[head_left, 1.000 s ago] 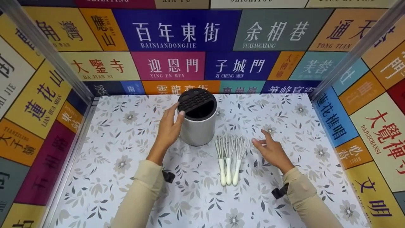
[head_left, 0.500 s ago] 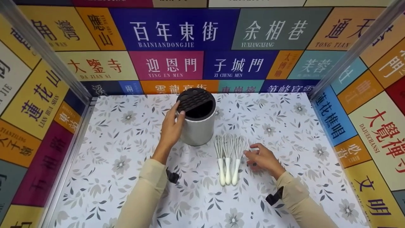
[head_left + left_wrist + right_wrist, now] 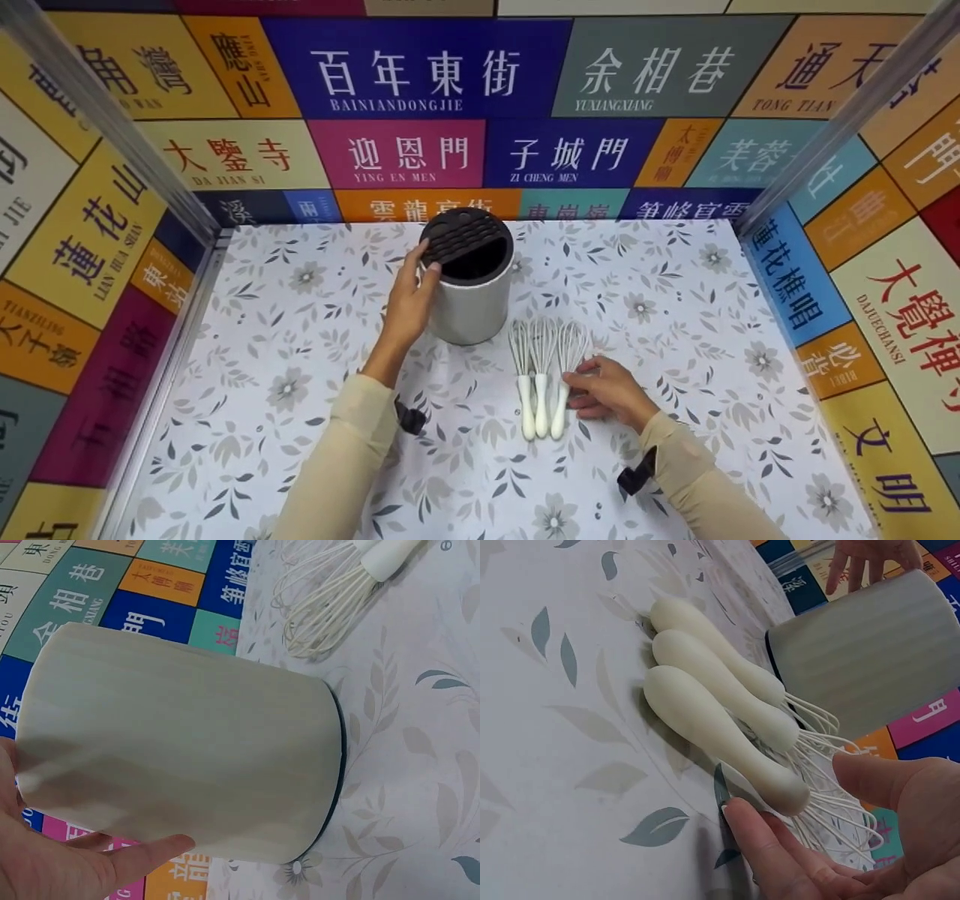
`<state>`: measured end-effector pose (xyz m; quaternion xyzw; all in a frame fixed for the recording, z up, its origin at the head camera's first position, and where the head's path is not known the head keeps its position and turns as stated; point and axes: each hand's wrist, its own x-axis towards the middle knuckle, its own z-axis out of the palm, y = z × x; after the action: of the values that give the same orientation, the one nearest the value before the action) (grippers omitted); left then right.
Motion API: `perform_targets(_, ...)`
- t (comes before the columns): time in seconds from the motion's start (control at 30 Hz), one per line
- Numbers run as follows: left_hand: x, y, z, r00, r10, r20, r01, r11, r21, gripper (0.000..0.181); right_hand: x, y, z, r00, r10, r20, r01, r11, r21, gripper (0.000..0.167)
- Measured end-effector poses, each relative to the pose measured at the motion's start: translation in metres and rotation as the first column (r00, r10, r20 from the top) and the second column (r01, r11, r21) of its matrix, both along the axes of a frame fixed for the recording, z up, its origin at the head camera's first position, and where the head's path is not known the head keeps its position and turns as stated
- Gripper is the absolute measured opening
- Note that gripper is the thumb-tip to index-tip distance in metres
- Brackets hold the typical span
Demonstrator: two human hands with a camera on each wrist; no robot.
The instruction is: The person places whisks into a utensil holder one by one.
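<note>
Just above the centre of the head view, an upright grey-white cylindrical canister (image 3: 469, 315) with a dark brown round lid (image 3: 459, 234) stands on the bench (image 3: 225, 405), which has a white covering printed with grey flowers and leaves. The lid has ridged slots on its left part and a large dark opening on its right.

At the canister's left side, the left hand (image 3: 409, 304) rests its extended fingers against the wall and rim without clenching.

Right of centre and lower down, three whisks with cream handles and pale wire loops (image 3: 541, 397) lie side by side, loops toward the top of the frame. The right hand (image 3: 611, 391) is at the neck of the rightmost whisk (image 3: 558, 416), thumb and fingers spread about it, unclenched; whether they touch it cannot be told.

Multicoloured panels with Chinese characters (image 3: 420, 75) fill the upper frame.
</note>
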<state>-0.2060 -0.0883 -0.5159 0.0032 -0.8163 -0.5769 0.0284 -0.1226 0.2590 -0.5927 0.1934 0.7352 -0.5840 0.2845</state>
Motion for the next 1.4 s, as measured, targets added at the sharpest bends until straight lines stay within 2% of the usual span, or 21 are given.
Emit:
perform_targets(0.3,-0.003,0.003,-0.004,0.999,0.018,-0.034,-0.017,0.999,0.05,0.051,0.002,-0.006,-0.008,1.0,-0.013,-0.011,0.012,0.999,-0.035,0.052)
perform_targets(0.63,-0.002,0.006,-0.007,0.998,0.05,-0.042,-0.048,0.997,0.059,0.05,0.002,-0.006,-0.011,1.0,-0.002,-0.003,0.001,0.999,-0.047,0.042)
perform_targets(0.9,-0.003,0.006,-0.009,0.997,0.065,-0.045,-0.063,0.997,0.046,0.049,0.001,0.0,-0.01,1.0,-0.008,-0.019,0.006,0.991,-0.131,0.026)
perform_targets(1.1,-0.003,0.006,-0.01,0.997,0.07,-0.037,-0.068,0.997,0.04,0.049,-0.002,0.004,-0.003,0.998,-0.007,-0.06,-0.005,0.981,-0.194,0.023)
perform_targets(1.4,-0.003,0.006,-0.011,0.997,0.074,-0.027,-0.073,0.997,0.025,0.05,-0.01,0.0,0.013,0.993,0.001,-0.115,-0.017,0.991,-0.133,0.026)
